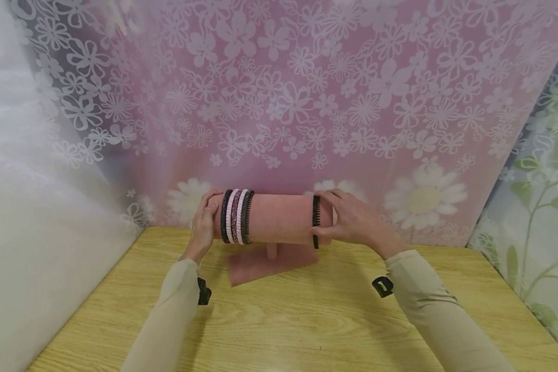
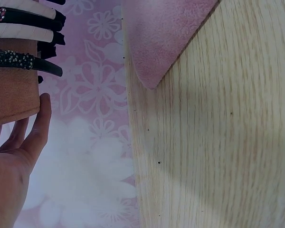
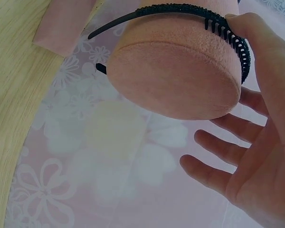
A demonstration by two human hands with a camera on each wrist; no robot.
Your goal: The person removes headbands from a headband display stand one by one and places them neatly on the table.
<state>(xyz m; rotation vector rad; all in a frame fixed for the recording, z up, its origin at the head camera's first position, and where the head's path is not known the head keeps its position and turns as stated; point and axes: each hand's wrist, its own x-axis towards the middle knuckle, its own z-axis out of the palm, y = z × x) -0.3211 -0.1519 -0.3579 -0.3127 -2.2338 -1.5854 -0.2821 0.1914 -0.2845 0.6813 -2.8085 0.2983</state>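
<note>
A pink plush headband stand (image 1: 281,217) has a horizontal roll on a short post and a flat base (image 1: 269,266). My left hand (image 1: 201,230) holds the roll's left end, its fingers against the end in the left wrist view. Beside that hand, several headbands (image 1: 235,217), black, white and glittery, sit close together round the roll. Near the right end is a black toothed headband (image 1: 315,222) with dark beading. My right hand (image 1: 355,219) pinches it between thumb and index finger; the other fingers spread past the roll in the right wrist view.
The stand rests near the back edge of a wood-grain table (image 1: 279,325). Behind it hangs a pink floral sheet (image 1: 279,103). Pale sheets close off the left side (image 1: 51,232) and the right side (image 1: 535,222).
</note>
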